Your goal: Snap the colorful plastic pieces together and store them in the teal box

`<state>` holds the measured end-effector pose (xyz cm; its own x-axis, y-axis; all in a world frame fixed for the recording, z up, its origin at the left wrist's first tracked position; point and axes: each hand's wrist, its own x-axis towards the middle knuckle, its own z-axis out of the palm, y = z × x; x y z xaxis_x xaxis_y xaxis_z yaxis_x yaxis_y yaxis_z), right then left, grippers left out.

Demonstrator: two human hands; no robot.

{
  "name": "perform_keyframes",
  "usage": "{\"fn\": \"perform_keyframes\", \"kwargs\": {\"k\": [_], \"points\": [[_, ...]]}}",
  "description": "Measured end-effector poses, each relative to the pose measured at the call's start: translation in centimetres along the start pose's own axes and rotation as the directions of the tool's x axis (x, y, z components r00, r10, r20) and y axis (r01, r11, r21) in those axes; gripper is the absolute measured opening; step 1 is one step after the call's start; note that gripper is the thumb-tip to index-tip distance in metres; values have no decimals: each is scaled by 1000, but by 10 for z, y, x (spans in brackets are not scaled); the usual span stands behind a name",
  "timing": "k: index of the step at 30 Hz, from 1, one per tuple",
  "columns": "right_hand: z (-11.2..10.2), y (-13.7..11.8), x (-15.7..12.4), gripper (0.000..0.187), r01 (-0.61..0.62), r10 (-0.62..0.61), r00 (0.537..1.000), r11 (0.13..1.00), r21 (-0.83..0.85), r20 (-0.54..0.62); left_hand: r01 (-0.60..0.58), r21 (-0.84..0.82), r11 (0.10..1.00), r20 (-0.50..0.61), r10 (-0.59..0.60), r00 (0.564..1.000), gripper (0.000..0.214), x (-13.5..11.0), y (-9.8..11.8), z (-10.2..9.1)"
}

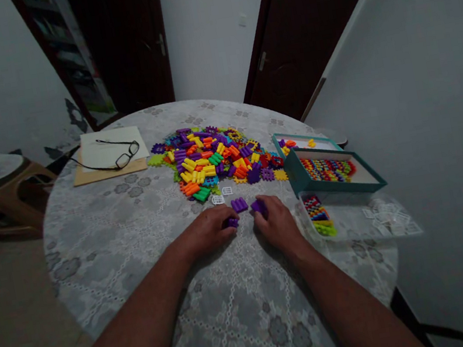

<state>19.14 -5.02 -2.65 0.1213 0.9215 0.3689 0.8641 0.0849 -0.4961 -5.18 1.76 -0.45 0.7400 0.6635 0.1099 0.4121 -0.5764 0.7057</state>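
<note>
Head view: the left hand (209,230) curls its fingers closed on a purple block (233,222), a second purple block (239,204) lies between the hands, and the right hand (280,226) pinches a third purple block (258,207) near a teal box (335,184).

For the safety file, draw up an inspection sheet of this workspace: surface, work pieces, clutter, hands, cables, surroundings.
Surface: table under a grey floral cloth.
Work pieces: a ribbed purple block lies between the hands; a mixed, colourful pile of plastic pieces sits beyond.
Clutter: glasses on paper at the left; teal box and clear plastic container at the right, both holding coloured pieces.
Hands: left hand and right hand each hold a purple piece.
Cables: dark strap or cord at the lower right; cannot tell which.
Surroundings: pale walls, two dark doors, a wooden stand at the left.
</note>
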Motion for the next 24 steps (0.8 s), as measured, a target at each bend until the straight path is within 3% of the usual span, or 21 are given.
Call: {"fn": "perform_keyframes", "kwargs": {"k": [3,7,11,16,24], "points": [[-4,-7,-2,40,8,-19,999,973,232,44,26,-80,996,-24,-28,999,50,1,-3,1],[-2,-15,-6,33,94,-137,983,948,305,121,55,-150,987,-12,-57,998,77,0,-5,1],[5,-16,-7,31,218,-257,958,938,269,123,22,-139,990,-30,-27,999,70,0,-6,1],[8,-14,-7,27,217,-268,955,923,317,126,-13,-69,998,-23,11,1000,51,2,-10,1],[15,-29,-4,32,281,-312,946,922,268,82,-80,-138,987,-73,70,995,76,2,-10,5]]}}
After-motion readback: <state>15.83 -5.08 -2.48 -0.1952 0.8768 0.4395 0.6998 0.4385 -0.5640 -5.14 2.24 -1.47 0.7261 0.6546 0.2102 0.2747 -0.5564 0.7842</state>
